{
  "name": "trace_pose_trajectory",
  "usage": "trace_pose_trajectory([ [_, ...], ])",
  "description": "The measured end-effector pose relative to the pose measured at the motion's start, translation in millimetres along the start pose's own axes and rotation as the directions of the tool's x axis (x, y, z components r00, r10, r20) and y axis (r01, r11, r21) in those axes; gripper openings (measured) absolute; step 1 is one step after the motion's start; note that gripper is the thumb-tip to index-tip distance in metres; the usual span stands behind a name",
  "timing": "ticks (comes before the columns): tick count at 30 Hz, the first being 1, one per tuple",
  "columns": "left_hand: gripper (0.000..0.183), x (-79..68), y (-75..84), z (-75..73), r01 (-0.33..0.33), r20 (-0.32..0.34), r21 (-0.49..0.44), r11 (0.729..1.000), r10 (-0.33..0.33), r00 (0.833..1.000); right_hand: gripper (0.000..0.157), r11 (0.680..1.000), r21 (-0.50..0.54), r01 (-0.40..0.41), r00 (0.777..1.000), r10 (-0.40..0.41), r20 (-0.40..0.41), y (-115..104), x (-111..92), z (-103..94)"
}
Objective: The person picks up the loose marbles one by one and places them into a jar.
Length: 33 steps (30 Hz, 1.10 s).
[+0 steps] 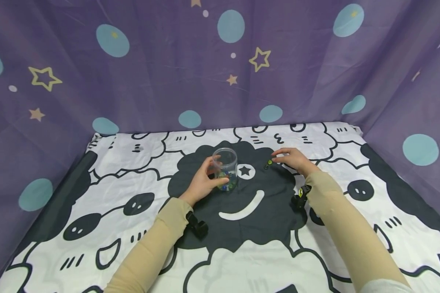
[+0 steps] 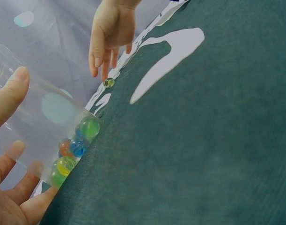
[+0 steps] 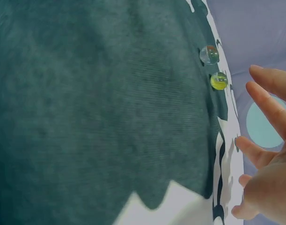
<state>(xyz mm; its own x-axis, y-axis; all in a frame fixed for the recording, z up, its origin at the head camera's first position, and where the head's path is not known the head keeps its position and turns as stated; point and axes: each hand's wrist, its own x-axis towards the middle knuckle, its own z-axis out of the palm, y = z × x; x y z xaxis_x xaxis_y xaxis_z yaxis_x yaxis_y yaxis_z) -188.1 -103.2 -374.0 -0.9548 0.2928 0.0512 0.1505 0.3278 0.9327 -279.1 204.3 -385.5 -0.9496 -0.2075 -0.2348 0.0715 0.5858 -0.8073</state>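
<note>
My left hand (image 1: pixel 202 183) holds a clear plastic jar (image 1: pixel 225 162) round its side, thumb in front and fingers behind. The jar stands upright on the cloth with no lid on it. Green, blue, orange and yellow glass marbles (image 2: pixel 78 147) lie at its bottom. To the right of the jar, my right hand (image 1: pixel 294 160) hovers with fingers spread and loosely bent. Just beyond its fingertips, a yellow marble (image 3: pixel 219 81) and a clear marble with a reddish swirl (image 3: pixel 209 55) lie side by side on the cloth. In the right wrist view nothing is between the fingers.
A black-and-white cartoon cloth (image 1: pixel 256 232) covers the table. Behind and at both sides hangs a purple curtain (image 1: pixel 168 81) with stars and blue ovals. Dark wrist cameras (image 1: pixel 197 225) are strapped over the beige sleeves.
</note>
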Motion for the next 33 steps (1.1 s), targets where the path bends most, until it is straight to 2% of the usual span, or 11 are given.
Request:
trace_pose_trajectory([
  [14, 0.071, 0.3, 1.8, -0.3, 0.002, 0.004, -0.005, 1.0, -0.002, 1.0, 0.04, 1.0, -0.019, 0.024, 1.0, -0.025, -0.006, 6.4, 7.4, 7.3],
  [20, 0.07, -0.1, 0.5, 0.0, 0.001, 0.003, -0.007, 1.0, -0.001, 1.0, 0.037, 0.988, -0.141, 0.054, 0.998, -0.057, -0.017, 7.8, 11.9, 11.7],
  [25, 0.071, -0.4, -0.3, 0.4, -0.001, 0.002, -0.012, 1.0, 0.001, 1.0, 0.036, 0.968, -0.248, 0.037, 0.998, -0.047, -0.036, 7.9, 13.0, 13.6],
  [33, 0.071, -0.2, -0.3, 0.3, -0.009, 0.004, -0.011, 1.0, 0.009, 1.0, 0.035, 0.952, -0.305, 0.028, 0.998, -0.043, -0.042, 3.5, 9.8, 14.3],
])
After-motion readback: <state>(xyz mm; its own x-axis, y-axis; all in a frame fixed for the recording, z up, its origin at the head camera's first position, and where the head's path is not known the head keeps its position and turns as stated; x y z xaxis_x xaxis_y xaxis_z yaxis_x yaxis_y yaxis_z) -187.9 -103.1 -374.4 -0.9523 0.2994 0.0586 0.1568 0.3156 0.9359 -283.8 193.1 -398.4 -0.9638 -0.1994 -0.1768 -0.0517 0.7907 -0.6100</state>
